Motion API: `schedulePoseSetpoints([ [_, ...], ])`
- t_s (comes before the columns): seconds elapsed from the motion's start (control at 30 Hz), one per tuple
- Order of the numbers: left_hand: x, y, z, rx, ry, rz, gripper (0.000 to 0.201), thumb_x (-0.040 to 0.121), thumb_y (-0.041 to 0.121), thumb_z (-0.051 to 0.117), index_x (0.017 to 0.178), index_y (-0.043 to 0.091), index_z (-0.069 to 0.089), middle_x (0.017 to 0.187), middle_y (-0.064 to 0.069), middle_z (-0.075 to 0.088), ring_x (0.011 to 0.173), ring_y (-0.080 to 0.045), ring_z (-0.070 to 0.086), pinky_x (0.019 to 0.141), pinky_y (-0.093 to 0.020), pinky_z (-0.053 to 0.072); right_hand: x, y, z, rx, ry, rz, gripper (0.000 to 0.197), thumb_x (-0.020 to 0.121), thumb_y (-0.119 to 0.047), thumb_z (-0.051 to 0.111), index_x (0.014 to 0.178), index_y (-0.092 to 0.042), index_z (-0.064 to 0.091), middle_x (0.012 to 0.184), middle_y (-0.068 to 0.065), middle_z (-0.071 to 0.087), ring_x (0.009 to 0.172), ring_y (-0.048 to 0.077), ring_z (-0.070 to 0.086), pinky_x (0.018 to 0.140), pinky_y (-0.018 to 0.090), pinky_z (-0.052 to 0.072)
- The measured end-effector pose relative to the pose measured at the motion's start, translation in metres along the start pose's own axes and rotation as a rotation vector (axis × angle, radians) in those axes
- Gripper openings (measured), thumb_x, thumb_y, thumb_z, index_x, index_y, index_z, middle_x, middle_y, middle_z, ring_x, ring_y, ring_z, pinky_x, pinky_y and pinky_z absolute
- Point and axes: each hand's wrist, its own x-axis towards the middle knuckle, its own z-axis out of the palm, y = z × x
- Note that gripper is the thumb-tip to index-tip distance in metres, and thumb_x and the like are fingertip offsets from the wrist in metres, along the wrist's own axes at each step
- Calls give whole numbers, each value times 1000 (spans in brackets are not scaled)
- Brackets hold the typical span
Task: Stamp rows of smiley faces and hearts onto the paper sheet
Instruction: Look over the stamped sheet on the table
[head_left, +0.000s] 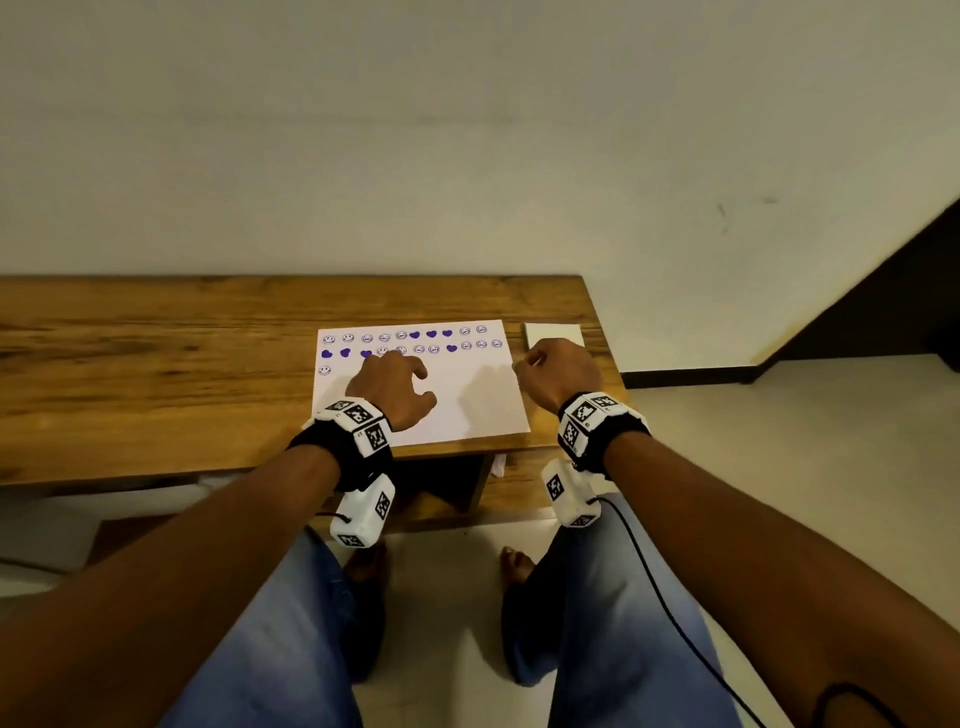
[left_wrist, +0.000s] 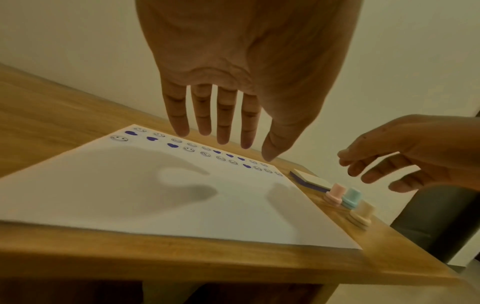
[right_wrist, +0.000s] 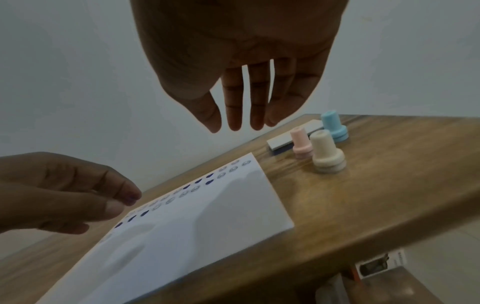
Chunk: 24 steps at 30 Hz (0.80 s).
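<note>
A white paper sheet (head_left: 467, 405) lies on the wooden table (head_left: 156, 364), with two rows of purple smileys and hearts along its far edge and one smiley starting a third row. My left hand (head_left: 400, 379) hovers over the sheet, fingers straight and spread, holding nothing (left_wrist: 257, 152). My right hand (head_left: 550, 364) hangs above the sheet's right edge, fingers relaxed and empty (right_wrist: 233, 127). Right of the sheet stand three stamps: pink (right_wrist: 301, 144), cream (right_wrist: 327, 152) and blue (right_wrist: 333, 127), beside a white ink pad (right_wrist: 283, 140). In the head view my right hand hides the stamps.
The table backs onto a pale wall, and its right end lies just past the ink pad (head_left: 553, 335). The near edge runs under my wrists, with a shelf opening below. A black cable trails from my right wrist camera.
</note>
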Motion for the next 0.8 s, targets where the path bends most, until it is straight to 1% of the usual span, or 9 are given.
schedulePoseSetpoints([
  [0.07,18,1,6,24,-8,5,43,79,42,67,119,25,61,132,-4,55,125,-28,47,99,-44,45,28,1,-6,-41,-16,16,25,83,-37,66,102,-23,72,107,1,70,99,24,66,77,29,48],
  [0.13,29,3,7,33,-45,6,46,78,42,69,121,27,60,133,-3,53,126,-27,45,99,-44,44,53,5,-10,-84,-36,49,40,82,-41,70,117,-23,67,124,4,63,113,29,61,87,33,49],
  [0.2,40,4,8,63,-85,11,52,76,40,72,125,28,58,135,-1,52,128,-27,44,100,-44,44,80,9,-12,-156,-56,66,49,80,-46,68,123,-24,62,131,7,58,116,32,58,93,38,51],
  [0.3,49,1,16,87,-169,-9,64,74,34,77,133,27,52,138,-1,48,130,-27,43,102,-43,43,105,12,-4,-245,-90,106,61,78,-59,64,127,-23,57,131,10,58,117,35,56,96,46,50],
  [0.37,52,-1,24,91,-213,-12,72,74,32,79,138,26,48,139,-2,44,132,-27,41,104,-41,42,116,15,3,-276,-135,135,71,73,-69,62,126,-22,56,129,11,58,116,37,57,94,47,50],
  [0.43,54,-5,29,104,-231,-1,75,75,35,79,141,24,45,138,-4,42,132,-29,37,106,-40,39,122,18,11,-282,-163,150,75,69,-68,65,126,-21,55,128,13,58,113,37,58,91,46,52],
  [0.53,55,-8,32,136,-248,7,76,74,37,80,141,24,45,136,-6,41,130,-30,36,108,-40,37,129,21,24,-289,-174,150,79,74,-70,63,132,-18,51,131,15,55,114,38,57,89,43,53],
  [0.67,59,-4,28,130,-253,3,74,69,33,84,135,22,53,132,-6,43,126,-32,38,103,-41,41,135,22,26,-302,-188,158,80,71,-65,67,133,-18,49,133,16,53,116,39,56,88,43,51],
  [0.8,61,2,23,146,-272,7,72,67,32,86,132,21,55,130,-6,44,125,-33,37,102,-43,42,135,21,17,-277,-181,179,79,66,-65,67,129,-20,52,129,15,56,113,39,57,89,45,53],
])
